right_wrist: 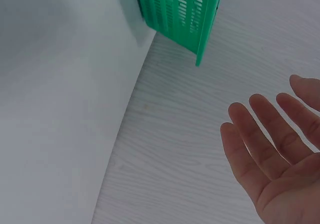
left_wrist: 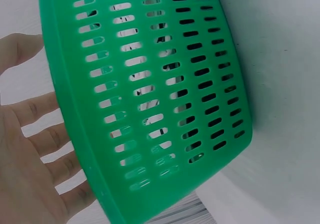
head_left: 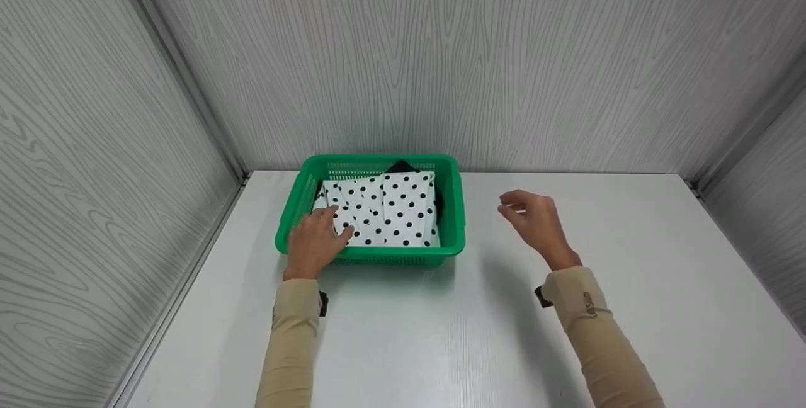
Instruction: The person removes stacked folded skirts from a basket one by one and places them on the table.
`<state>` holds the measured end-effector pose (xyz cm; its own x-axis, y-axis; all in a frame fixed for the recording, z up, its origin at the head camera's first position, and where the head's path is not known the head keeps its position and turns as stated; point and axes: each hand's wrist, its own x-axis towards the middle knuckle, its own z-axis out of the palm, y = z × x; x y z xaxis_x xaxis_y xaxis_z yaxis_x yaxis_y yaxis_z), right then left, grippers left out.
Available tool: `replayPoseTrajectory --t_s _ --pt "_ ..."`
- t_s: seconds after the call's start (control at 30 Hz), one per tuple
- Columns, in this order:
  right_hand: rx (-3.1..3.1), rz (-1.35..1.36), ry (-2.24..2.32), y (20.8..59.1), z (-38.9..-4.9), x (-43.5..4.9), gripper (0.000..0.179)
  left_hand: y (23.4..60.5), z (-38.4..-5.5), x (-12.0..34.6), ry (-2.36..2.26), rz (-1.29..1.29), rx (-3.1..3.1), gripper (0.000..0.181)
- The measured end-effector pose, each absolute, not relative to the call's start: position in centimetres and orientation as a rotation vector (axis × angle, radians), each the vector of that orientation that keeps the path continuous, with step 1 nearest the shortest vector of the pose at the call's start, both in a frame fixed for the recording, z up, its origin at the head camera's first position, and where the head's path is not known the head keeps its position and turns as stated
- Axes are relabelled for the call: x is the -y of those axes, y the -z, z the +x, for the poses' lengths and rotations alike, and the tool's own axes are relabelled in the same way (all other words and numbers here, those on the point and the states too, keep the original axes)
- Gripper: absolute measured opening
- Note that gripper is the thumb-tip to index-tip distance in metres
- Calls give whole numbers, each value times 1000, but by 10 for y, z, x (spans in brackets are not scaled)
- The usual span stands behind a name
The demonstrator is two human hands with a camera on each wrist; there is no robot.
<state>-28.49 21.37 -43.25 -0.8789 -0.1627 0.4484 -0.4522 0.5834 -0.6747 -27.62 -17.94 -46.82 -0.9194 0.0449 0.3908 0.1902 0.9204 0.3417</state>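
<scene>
Green basket (head_left: 371, 250): on the counter (head_left: 403, 345), near the back wall (head_left: 403, 68).
Dotted cloth (head_left: 403, 213): white, black spots; lies inside basket.
Left hand (head_left: 313, 242): over basket's near-left rim, fingers spread wide; contact with cloth unclear.
Right hand (head_left: 536, 220): right of basket, apart; fingers loosely bent, gap to thumb.

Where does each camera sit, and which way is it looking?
Head: worn on the head, looking forward and down at the green basket and dotted cloth; left hand, right hand and sleeves show.
Left wrist: worn there, looking at the basket's slotted side; left hand shows.
Right wrist: worn there, looking at the table and wall; right hand shows.
Both wrist views share the basket.
</scene>
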Motion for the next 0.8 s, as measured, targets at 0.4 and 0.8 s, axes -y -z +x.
replayPoseTrajectory --t_s 0.4,0.8 --pt "2522 530 -1296 445 -302 -168 16 475 -287 183 664 -73 2818 59" --pt "2637 478 -1376 446 -312 -128 23 474 -297 185 747 -22 2897 66"
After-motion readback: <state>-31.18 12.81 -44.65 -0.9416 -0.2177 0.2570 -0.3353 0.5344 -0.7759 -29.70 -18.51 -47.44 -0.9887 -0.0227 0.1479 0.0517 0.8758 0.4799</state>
